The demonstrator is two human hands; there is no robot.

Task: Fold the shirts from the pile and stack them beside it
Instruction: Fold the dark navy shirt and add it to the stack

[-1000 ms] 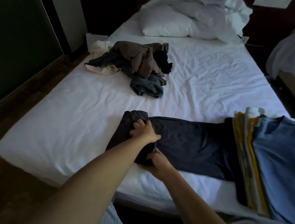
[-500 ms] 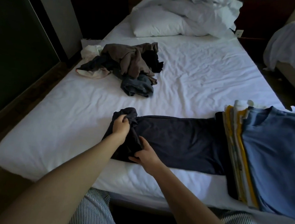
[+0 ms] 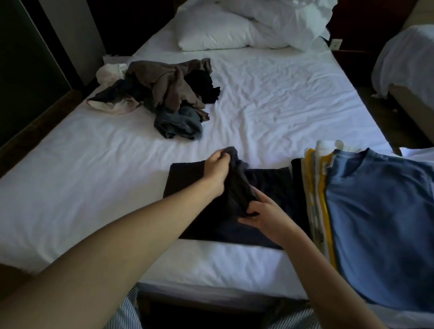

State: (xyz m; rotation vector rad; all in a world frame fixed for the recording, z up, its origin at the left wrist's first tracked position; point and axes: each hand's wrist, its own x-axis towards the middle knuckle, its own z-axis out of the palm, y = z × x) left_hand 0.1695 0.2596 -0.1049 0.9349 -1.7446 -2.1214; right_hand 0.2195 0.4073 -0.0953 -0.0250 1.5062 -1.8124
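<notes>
Left hand and right hand, arms outstretched, each pinch the one dark navy cotton shirt's lifted end.

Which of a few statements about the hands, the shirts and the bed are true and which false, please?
1. The left hand and right hand both grip the dark shirt. True.
2. A yellow shirt tops the folded stack. False: a blue shirt tops it.
3. The unfolded pile lies apart from the dark shirt. True.
4. The dark shirt lies atop the stack. False: it lies on the bed sheet beside it.
</notes>
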